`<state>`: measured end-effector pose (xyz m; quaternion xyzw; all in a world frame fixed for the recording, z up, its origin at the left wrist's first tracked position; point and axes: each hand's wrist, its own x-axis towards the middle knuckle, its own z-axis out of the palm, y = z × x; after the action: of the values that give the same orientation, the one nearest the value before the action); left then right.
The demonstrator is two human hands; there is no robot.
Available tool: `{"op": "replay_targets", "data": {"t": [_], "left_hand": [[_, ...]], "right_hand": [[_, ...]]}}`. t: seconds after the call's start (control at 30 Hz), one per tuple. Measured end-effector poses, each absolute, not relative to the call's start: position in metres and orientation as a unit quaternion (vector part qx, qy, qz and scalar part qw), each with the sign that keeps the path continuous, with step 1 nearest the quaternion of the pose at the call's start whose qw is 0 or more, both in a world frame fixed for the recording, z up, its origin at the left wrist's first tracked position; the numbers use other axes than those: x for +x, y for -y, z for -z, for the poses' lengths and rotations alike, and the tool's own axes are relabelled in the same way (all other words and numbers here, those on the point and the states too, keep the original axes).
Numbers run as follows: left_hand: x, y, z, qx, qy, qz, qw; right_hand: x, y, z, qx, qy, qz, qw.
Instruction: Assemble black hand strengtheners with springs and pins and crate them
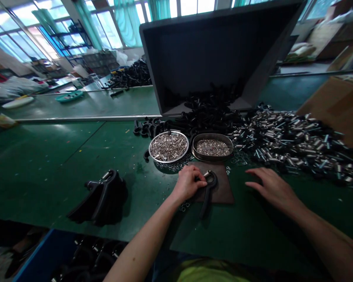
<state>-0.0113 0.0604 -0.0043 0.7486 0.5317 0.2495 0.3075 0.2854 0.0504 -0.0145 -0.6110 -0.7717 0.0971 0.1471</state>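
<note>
My left hand (pixel 190 182) pinches at the left side of the ring-shaped head of a black hooked handle (pixel 206 196). The handle lies on a brown square mat (pixel 224 186), its straight end pointing towards me past the mat's near edge. A small silver threaded metal piece (pixel 207 174) shows at the ring, beside my fingertips; its far end is hidden. My right hand (pixel 272 187) hovers over the green table to the right of the mat, fingers apart and holding nothing. Small silver nuts (pixel 228 170) lie around the mat.
Behind the mat stand a round dish of small screws (pixel 168 147) and an oval tin of small metal parts (pixel 212 136). Metal-and-black parts (pixel 288 139) pile at right. Black handles spill from a tilted grey bin (pixel 159 70). Stacked black handles (pixel 101 197) stand left, above a blue crate (pixel 37 256).
</note>
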Motion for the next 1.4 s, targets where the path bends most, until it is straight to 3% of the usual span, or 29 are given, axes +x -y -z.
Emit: {"op": "replay_targets", "data": {"t": [0.13,0.3,0.63,0.8,0.97,1.03,1.17,1.33,1.4], "left_hand": [[-0.01,-0.066,0.004,0.73,-0.538,-0.237,0.348],[-0.008,-0.072,0.006,0.687,-0.561,-0.211,0.411],[-0.004,-0.064,-0.003,0.679,-0.578,-0.208,0.402],[-0.003,-0.061,-0.001,0.697,-0.569,-0.23,0.371],[-0.003,-0.058,0.003,0.722,-0.552,-0.232,0.347],[-0.003,-0.059,0.003,0.717,-0.552,-0.232,0.357],[-0.002,-0.064,0.0,0.685,-0.578,-0.203,0.395],[0.0,-0.067,-0.006,0.675,-0.601,-0.176,0.39],[0.0,-0.061,-0.006,0.687,-0.598,-0.188,0.368]], "right_hand": [[0.341,-0.013,0.036,-0.705,0.702,-0.019,0.095],[0.332,-0.006,0.03,-0.745,0.654,-0.065,0.114],[0.223,-0.03,-0.034,-0.584,0.709,-0.29,0.269],[0.204,-0.03,-0.056,-0.555,0.72,-0.182,0.375],[0.204,-0.038,-0.035,-0.535,0.799,-0.177,0.211],[0.204,-0.038,-0.037,-0.538,0.797,-0.176,0.208],[0.203,-0.035,-0.043,-0.56,0.765,-0.107,0.301],[0.207,-0.045,-0.017,-0.561,0.797,-0.177,0.138],[0.208,-0.046,-0.017,-0.574,0.784,-0.192,0.134]]}}
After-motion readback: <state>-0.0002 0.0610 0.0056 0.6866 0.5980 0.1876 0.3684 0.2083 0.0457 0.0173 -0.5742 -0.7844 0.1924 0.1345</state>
